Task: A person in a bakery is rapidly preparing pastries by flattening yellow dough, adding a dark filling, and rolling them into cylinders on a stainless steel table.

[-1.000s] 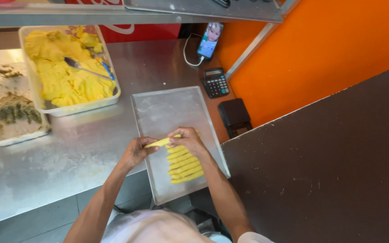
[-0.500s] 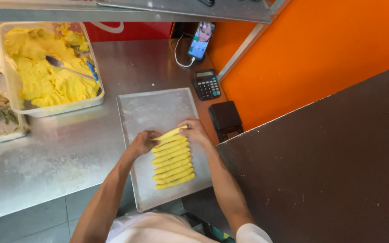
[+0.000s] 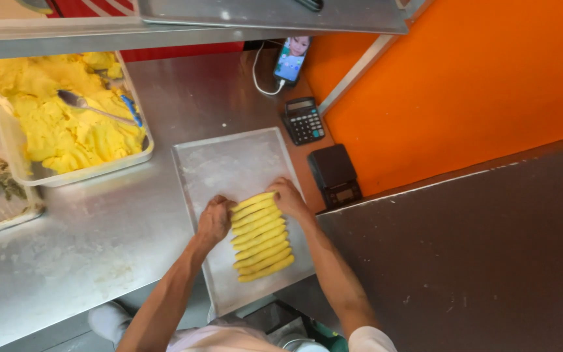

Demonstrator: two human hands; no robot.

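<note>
1. Dough sticks are lying in a row on the near tray, long axes running left to right.
2. The left hand and right hand are pinching opposite ends of the farthest stick (both equally near).
3. Farther left on the table, a tub is holding yellow dough and a spoon.

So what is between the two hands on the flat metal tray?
In the head view, a row of yellow dough sticks lies between the left hand and the right hand on the flat metal tray; both touch the top stick.
</note>
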